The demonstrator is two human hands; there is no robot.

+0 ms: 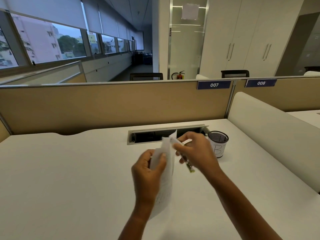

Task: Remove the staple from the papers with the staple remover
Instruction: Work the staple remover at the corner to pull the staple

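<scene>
One: Some papers point(167, 172) are up in the air. Where are they?
Two: Over the middle of the white desk point(69, 170), near the front. They stand on end and do not touch the desk. They look blurry.
One: Who holds them?
Two: The left hand point(147, 170). Its fingers point(163, 155) are curled round the top part of the papers, with the thumb on the side we see.
One: And the right hand point(195, 151)?
Two: It is just beside the top corner of the papers. Its fingers point(178, 146) are bent round the remover point(188, 165), a thin green and black tool. One end pokes out under the hand. I cannot tell if the other end touches the papers.
One: Can you see the staple?
Two: No, it is too small and blurry to tell.
One: What is near the hands?
Two: A black mesh cup point(218, 142) stands on the desk, just to the right of the right hand. It has a white label with a big B on it. Behind the hands there is a long slot point(149, 135) in the desk, dark inside.
One: What is farther back?
Two: A tan wall point(112, 104) runs along the back of the desk. It has two blue tags, 007 point(214, 85) and 008 point(261, 83). Past it I see two black chair tops point(146, 76), a red fire extinguisher point(179, 75), white cupboards point(242, 40) and a row of windows point(69, 44) on the left.
</scene>
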